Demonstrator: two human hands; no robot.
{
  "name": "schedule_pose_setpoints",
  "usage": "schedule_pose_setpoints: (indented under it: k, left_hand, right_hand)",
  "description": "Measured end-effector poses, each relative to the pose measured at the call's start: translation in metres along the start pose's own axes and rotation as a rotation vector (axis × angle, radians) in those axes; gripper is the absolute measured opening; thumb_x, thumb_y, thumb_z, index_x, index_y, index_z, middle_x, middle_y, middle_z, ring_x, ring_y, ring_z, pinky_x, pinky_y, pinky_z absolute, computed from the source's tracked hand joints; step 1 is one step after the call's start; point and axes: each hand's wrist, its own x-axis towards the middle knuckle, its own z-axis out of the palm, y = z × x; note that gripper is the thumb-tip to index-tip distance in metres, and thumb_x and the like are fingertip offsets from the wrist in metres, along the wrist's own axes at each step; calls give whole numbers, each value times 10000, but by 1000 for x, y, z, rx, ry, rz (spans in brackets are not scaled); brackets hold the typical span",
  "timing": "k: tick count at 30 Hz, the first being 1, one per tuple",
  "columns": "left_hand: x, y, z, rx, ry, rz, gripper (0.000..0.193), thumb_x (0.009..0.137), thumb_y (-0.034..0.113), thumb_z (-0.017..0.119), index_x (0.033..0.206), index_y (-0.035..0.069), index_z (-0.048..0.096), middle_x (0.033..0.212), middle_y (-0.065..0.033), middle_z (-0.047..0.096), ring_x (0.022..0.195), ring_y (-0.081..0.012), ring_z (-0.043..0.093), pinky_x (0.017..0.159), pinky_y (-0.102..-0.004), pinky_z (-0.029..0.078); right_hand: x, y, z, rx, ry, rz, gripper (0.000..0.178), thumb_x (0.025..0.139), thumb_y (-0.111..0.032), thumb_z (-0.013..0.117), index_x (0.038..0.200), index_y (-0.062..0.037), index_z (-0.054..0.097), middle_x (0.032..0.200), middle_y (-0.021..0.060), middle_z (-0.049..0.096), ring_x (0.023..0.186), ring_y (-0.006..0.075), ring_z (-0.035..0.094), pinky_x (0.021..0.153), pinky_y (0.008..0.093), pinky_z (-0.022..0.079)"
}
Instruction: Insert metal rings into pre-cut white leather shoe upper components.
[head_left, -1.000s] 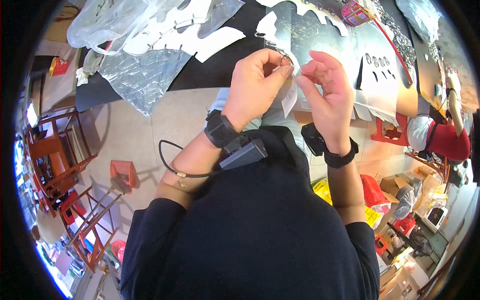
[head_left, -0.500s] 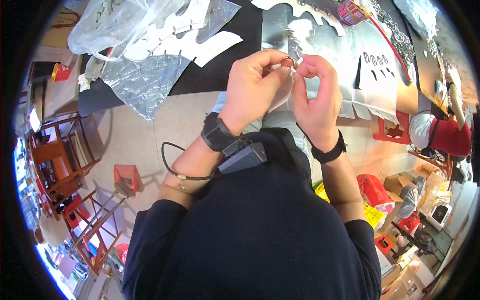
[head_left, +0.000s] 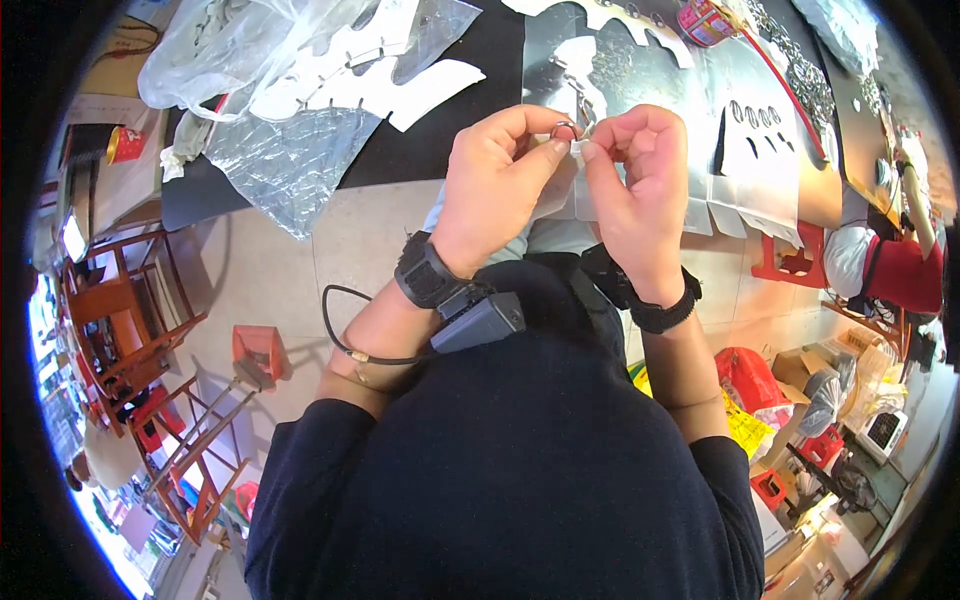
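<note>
Both of my hands meet above the near edge of the work table [head_left: 480, 110]. Between thumb and forefinger, my left hand [head_left: 500, 185] pinches a small metal ring [head_left: 564, 129]. My right hand [head_left: 645, 180] is closed too, its fingertips pinched on a small white strip [head_left: 577, 147] right beside the ring. Whether the strip passes through the ring is too small to tell. Just beyond the fingertips, a white piece with a metal fitting [head_left: 575, 58] lies on clear plastic sheeting [head_left: 690, 85].
White cut pieces with rings [head_left: 430, 90] and plastic bags [head_left: 215, 60] cover the table's left. Right are a row of rings [head_left: 755, 115], a pink-red tin [head_left: 705, 22], a red rod [head_left: 785, 95] and chains [head_left: 790, 60]. A person in red [head_left: 905, 265] sits far right.
My hands have shifted slightly, the left one a little leftward with the ring. The white piece with the metal fitting shows more fully beyond my fingers.
</note>
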Motion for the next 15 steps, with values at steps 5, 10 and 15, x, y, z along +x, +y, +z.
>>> schedule_pose_setpoints:
  k: [5,10,15]
  left_hand:
    - [-1,-1,2,43,13,47,120,825,-19,545,927,-3,606,893,-6,610,771,-39,520,711,-181,416]
    - [-3,-1,4,111,19,78,98,835,-6,546,914,0,604,861,15,599,736,-14,501,664,-161,404]
    - [-2,-7,6,107,68,186,46,782,-20,570,826,-8,577,708,-25,566,586,-45,478,521,-206,388]
  right_hand:
    - [0,-2,-1,15,2,61,294,745,69,578,955,-26,396,761,57,543,669,99,524,617,230,443]
    - [0,-5,-3,-35,-19,103,296,743,68,575,947,-29,383,758,60,546,665,100,526,612,233,444]
    - [1,-4,-4,-20,-30,144,309,746,73,558,980,-27,382,746,56,543,652,94,523,598,229,440]
